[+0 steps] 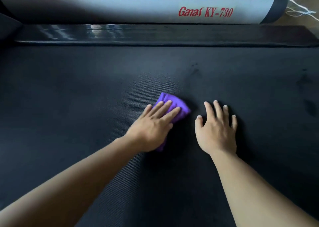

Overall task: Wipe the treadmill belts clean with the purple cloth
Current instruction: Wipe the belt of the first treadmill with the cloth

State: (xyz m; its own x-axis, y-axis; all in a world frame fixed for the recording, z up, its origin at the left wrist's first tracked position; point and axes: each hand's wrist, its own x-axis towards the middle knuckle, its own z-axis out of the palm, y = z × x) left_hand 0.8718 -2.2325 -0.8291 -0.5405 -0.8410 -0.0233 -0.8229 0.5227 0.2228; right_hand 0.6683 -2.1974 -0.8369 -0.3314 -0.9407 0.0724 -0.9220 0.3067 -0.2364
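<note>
Pressing the purple cloth [172, 104] flat against the treadmill belt [86, 88], the left hand [155, 123] lies over it with fingers straight and laid together, not curled round the fabric. The cloth is bunched into a small pad; most of it sits under the palm and fingers, with one edge showing beyond the fingertips and a corner at the wrist. The right hand [217, 130] rests just beside it, apart from the cloth, fingers spread and relaxed on the bare belt, holding nothing and seemingly bracing the person.

The wiping looks to be mid-course. Nothing on the dark weave around the hands marks a cleaned patch from an uncleaned one, so the share already done cannot be read. What plainly remains are dark smudges [195, 69] ahead of the right hand's fingertips and more blotches [305, 81] far out past its outer side; the cloth has yet to reach them. The belt beyond the left hand's outer side also stretches wide, and only this one belt is in view, though the task speaks of more.

Counted: two hands, one purple cloth, one belt, one glossy black side rail [155, 35] ahead of both hands, one silver housing [120, 9] behind that with one line of red lettering [205, 12], and one tangle of white threads [300, 9] off beyond the right hand.
</note>
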